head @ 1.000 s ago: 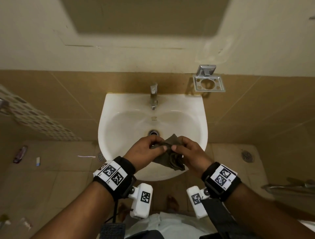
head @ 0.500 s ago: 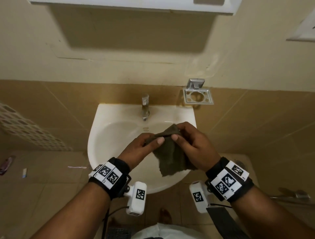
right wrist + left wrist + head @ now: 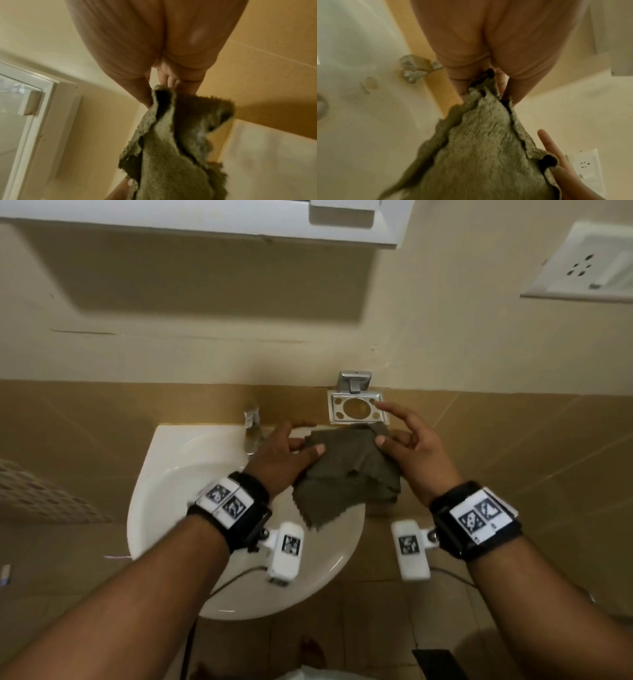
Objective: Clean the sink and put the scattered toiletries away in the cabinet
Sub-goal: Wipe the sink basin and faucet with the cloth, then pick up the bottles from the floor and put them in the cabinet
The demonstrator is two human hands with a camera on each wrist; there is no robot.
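Observation:
A grey-green cloth (image 3: pixel 346 477) hangs spread between my two hands above the right rear part of the white sink (image 3: pixel 164 474). My left hand (image 3: pixel 287 455) pinches its left upper corner between thumb and fingers, seen close in the left wrist view on the cloth (image 3: pixel 481 142). My right hand (image 3: pixel 406 445) pinches the right upper corner with thumb and a finger, its other fingers spread toward the metal soap holder (image 3: pixel 356 407). The right wrist view shows the cloth (image 3: pixel 171 148) drooping in folds. The white cabinet (image 3: pixel 205 220) hangs on the wall above.
A chrome tap (image 3: pixel 252 428) stands at the sink's back edge, just left of my left hand. A white wall socket (image 3: pixel 582 265) sits at the upper right. Small items lie on the tiled floor at the far left (image 3: pixel 5 575). The cabinet's glass door (image 3: pixel 20 111) shows in the right wrist view.
Both hands have risen from the basin toward the wall with the cloth, drawing apart and spreading it. My view has tilted up, bringing the cabinet and socket into sight.

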